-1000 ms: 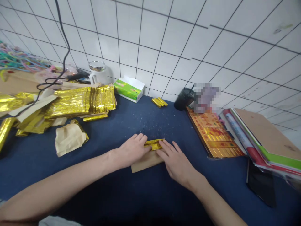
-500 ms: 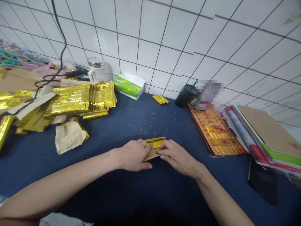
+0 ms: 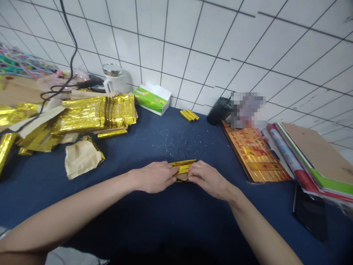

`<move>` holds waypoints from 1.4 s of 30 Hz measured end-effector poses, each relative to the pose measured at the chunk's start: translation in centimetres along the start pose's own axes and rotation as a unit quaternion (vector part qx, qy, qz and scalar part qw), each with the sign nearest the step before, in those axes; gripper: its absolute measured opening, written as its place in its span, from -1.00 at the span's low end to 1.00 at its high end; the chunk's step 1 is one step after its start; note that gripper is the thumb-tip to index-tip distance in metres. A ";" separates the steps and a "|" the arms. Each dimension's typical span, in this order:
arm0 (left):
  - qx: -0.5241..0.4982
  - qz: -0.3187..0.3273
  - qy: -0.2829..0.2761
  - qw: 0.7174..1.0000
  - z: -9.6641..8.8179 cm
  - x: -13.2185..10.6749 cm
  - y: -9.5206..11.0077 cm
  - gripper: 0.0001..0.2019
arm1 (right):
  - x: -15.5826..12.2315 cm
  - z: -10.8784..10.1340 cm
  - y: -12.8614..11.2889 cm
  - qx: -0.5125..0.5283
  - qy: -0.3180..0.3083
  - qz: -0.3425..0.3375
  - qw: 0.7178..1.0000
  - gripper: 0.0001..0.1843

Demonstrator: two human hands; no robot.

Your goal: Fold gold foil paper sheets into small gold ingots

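A sheet of gold foil paper (image 3: 182,170) with a tan backing lies on the dark blue tabletop, partly folded into a narrow strip. My left hand (image 3: 157,177) grips its left end, with fingers on the gold and the thumb at the near edge. At the right end, my right hand (image 3: 205,179) pinches the paper between thumb and bent fingers. Part of the tan side shows between the hands, with a gold fold along the near edge. The fingertips cover both ends of the sheet.
Stacked gold foil paper (image 3: 91,114) and a crumpled tan piece (image 3: 82,157) lie at left. Behind are a white mug (image 3: 115,82), a green tissue pack (image 3: 152,98), small gold strips (image 3: 189,115) and a black cup (image 3: 218,111). Orange printed packets (image 3: 255,156), folders (image 3: 317,158) and a phone (image 3: 310,213) sit right.
The near edge of the paper has been folded up, so less tan shows and gold appears there. My left thumb has drawn in against the paper.
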State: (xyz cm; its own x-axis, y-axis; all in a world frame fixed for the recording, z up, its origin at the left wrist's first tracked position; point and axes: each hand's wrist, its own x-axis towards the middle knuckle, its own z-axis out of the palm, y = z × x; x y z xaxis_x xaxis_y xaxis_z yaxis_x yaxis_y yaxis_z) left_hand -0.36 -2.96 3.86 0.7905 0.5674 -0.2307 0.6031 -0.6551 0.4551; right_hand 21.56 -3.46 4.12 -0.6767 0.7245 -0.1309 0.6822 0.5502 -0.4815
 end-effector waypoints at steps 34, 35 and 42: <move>-0.013 -0.013 0.064 0.998 0.9 -0.4 0.7 -0.92 | 0.6 0.1 0.6 0.040 0.013 0.071 0.997 -0.86; -0.017 -0.018 0.067 0.997 1.0 -0.4 0.6 -0.91 | 0.6 0.1 0.6 0.036 0.013 0.067 0.997 -0.85; -0.026 -0.070 0.066 0.995 1.5 -0.3 0.5 -0.83 | 0.6 0.4 0.7 -0.007 0.007 0.025 1.000 -0.83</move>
State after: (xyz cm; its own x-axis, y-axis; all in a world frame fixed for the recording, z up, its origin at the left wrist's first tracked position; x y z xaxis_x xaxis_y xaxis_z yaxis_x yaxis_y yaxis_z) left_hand -0.16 -4.22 2.89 0.6763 0.7139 -0.1816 0.6969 -0.5402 0.4717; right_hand 21.49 -2.79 3.32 -0.6382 0.7565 -0.1428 0.7190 0.5193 -0.4618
